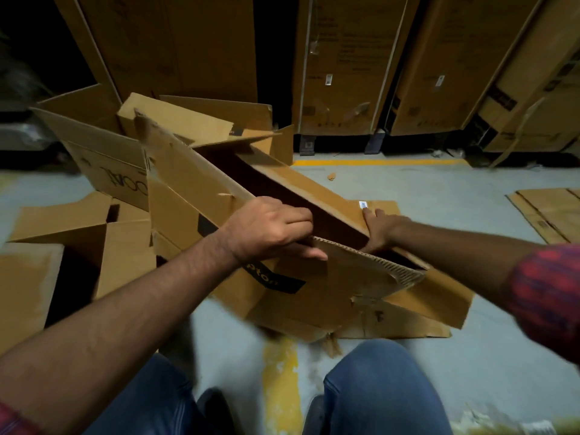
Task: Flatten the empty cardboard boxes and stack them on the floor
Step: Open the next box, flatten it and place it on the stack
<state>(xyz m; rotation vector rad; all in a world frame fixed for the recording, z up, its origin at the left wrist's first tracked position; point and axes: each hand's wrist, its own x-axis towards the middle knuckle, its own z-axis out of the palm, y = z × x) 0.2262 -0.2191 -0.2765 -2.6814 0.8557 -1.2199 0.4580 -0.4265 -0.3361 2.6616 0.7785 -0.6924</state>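
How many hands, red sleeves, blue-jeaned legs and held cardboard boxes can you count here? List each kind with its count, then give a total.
Hands: 2 (left hand, right hand)
Red sleeves: 2
Blue-jeaned legs: 2
Held cardboard box: 1
Total: 7

"pton" on held box (276, 279) label
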